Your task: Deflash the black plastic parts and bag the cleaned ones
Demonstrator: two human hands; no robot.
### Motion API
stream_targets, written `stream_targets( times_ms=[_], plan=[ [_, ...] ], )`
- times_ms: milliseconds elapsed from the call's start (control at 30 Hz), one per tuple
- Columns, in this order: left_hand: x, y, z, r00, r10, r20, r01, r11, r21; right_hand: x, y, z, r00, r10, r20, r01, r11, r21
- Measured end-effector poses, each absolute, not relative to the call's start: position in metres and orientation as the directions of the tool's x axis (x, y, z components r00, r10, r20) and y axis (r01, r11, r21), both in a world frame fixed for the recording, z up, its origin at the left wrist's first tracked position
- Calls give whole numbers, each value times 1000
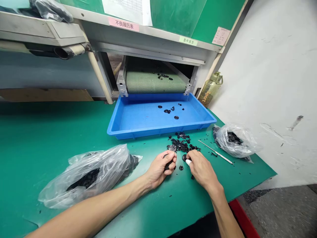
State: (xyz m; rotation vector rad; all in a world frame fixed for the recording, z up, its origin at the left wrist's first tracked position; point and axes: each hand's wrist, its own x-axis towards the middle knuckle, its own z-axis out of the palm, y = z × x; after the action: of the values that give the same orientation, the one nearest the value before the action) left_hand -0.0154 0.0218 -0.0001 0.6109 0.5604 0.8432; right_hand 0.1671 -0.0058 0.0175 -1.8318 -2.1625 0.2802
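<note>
A pile of small black plastic parts (180, 144), some of them round and gear-like, lies on the green tabletop (138, 211) in front of me. My left hand (162, 167) is closed around black round parts (167, 162), partly hidden by the fingers. At the pile's near edge, my right hand (201, 167) has its fingers pinched on a black round part (184, 158); a white cover sits on one fingertip. Between the hands a small black wheel-like part (181, 168) rests on the table.
Beyond the pile stands a blue tray (148, 133) with several black parts, below a green conveyor belt (148, 82). Plastic bags of black parts lie left (99, 162) and right (237, 142). A thin white-handled tool (218, 153) lies right; a bottle (210, 89) stands by the wall.
</note>
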Motion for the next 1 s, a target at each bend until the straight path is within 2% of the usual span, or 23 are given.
stream_targets(
  times_ms=[200,433,600,867,1000],
  plan=[
    [-13,20,0,527,823,-212,-455,484,747,175,0,15,-169,976,136,872,212,-442],
    [-10,10,-3,549,825,-131,-200,282,938,166,-15,18,-148,962,228,784,254,-566],
    [-11,9,0,591,797,-123,-154,261,953,154,-30,16,-76,961,267,644,252,-723],
    [-13,6,2,648,745,-159,-60,258,964,148,-52,16,-140,946,293,635,313,-706],
    [-20,-1,8,736,653,-180,24,241,970,140,-59,14,-95,966,241,539,253,-803]
  ],
)
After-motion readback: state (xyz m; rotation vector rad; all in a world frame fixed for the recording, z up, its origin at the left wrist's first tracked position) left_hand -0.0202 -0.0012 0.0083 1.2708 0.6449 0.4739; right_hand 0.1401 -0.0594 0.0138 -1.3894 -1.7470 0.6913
